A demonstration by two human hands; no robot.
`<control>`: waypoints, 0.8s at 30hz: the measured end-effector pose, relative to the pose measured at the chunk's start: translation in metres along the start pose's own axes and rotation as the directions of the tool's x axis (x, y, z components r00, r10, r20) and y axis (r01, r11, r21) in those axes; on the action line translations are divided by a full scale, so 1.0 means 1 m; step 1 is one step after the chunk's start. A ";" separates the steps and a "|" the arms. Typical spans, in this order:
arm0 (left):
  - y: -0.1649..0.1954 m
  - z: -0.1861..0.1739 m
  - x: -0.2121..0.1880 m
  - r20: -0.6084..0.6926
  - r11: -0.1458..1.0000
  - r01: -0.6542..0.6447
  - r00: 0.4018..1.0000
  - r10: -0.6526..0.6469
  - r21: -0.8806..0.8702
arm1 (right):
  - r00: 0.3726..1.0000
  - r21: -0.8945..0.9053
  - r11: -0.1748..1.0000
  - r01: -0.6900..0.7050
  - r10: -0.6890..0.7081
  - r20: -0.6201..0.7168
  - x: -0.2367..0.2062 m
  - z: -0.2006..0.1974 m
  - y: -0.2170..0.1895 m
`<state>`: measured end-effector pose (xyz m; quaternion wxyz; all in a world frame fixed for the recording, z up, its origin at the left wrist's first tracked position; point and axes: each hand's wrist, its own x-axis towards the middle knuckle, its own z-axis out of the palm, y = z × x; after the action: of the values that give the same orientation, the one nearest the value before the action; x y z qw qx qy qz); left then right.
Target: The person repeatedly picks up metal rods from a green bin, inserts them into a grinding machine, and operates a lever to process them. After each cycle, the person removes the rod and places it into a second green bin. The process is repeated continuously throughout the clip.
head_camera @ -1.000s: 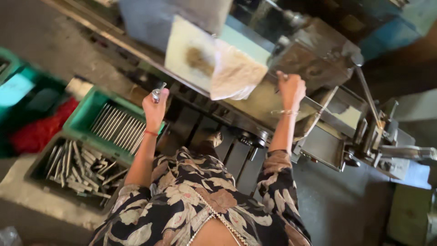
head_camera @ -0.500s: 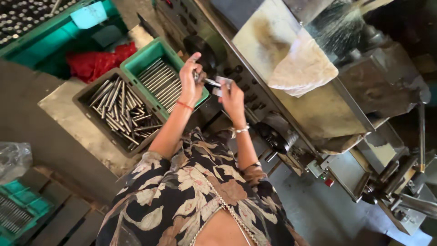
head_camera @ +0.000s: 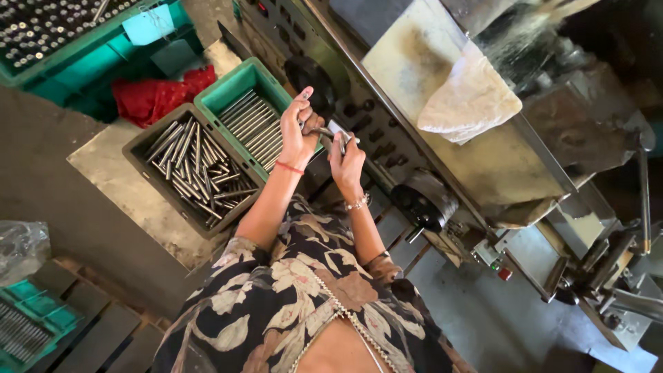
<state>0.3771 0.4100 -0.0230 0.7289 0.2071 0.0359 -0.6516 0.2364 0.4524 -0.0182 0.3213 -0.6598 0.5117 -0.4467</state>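
Observation:
My left hand [head_camera: 298, 135], with a red thread at the wrist, is closed around a short metal rod [head_camera: 319, 131]. My right hand [head_camera: 347, 160], wearing a beaded bracelet, grips a small flat metal tool [head_camera: 339, 131] that meets the rod's end. Both hands are held together in front of the grey machine [head_camera: 497, 166], just right of a green crate [head_camera: 214, 97] of long steel rods. I cannot tell exactly how the tool sits on the rod.
A dark tray [head_camera: 138, 148] of shorter rods lies left of the green crate. Beyond it are a red cloth [head_camera: 155, 97] and a teal crate [head_camera: 103, 48]. A white cloth [head_camera: 469, 100] lies on the machine, above a black handwheel [head_camera: 425, 200]. A plastic bag [head_camera: 21, 245] sits at the left.
My right hand left the machine top and came to my left hand, which lowered the rod. Both now hold close together. The view swung left and down.

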 end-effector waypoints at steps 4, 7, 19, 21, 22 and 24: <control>0.008 0.006 -0.004 0.016 0.986 -0.126 0.992 0.125 0.109 | 0.993 0.070 0.995 -0.077 0.083 -0.078 -0.014 -0.006 0.003; 0.009 0.008 -0.012 0.041 0.984 -0.150 0.988 0.147 0.095 | 0.979 -0.172 0.978 0.122 -0.147 -0.142 -0.010 -0.012 0.011; 0.008 -0.028 0.036 0.032 0.978 -0.102 0.993 0.109 -0.185 | 0.950 0.395 0.906 -0.153 0.245 -0.193 -0.004 -0.054 0.014; 0.030 -0.037 0.043 -0.064 0.955 -0.105 0.994 0.090 -0.279 | 0.853 0.548 0.818 -0.174 0.403 -0.331 0.015 -0.112 0.026; 0.034 -0.042 0.041 -0.119 0.948 -0.080 0.992 0.044 -0.309 | 0.909 0.104 0.989 -0.106 0.139 -0.393 0.018 -0.153 0.031; 0.038 -0.050 0.034 -0.177 0.964 0.000 0.983 -0.049 -0.267 | 0.863 -0.014 0.997 -0.077 0.059 -0.503 0.056 -0.226 0.048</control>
<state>0.4298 0.3982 -0.0695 0.7354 0.1656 0.1919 -0.6284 0.0142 0.3935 0.0436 0.1815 -0.5081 0.6079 -0.5825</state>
